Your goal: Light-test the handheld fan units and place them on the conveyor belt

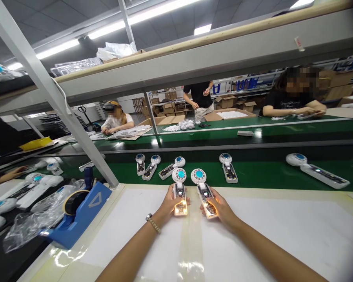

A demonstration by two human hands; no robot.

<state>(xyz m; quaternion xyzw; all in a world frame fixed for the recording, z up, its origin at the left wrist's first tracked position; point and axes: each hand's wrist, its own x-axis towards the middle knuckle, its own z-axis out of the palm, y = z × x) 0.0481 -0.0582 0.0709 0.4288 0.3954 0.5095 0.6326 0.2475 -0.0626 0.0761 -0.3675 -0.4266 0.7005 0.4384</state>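
Currently, left hand [172, 205] grasps one lit device [180, 199]; right hand [217, 205] grasps another device [206, 200]. Beyond the green belt [253, 176], a carton [211, 116] holds white items [231, 114].

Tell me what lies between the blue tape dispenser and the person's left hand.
In the head view, only a white sheet covering the bench lies between the blue tape dispenser and the left hand.

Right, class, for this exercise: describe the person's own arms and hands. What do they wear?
The left hand and right hand are bare, without gloves, and neither forearm has a sleeve. The left wrist wears a metal link-band watch; the right wrist shows nothing worn.
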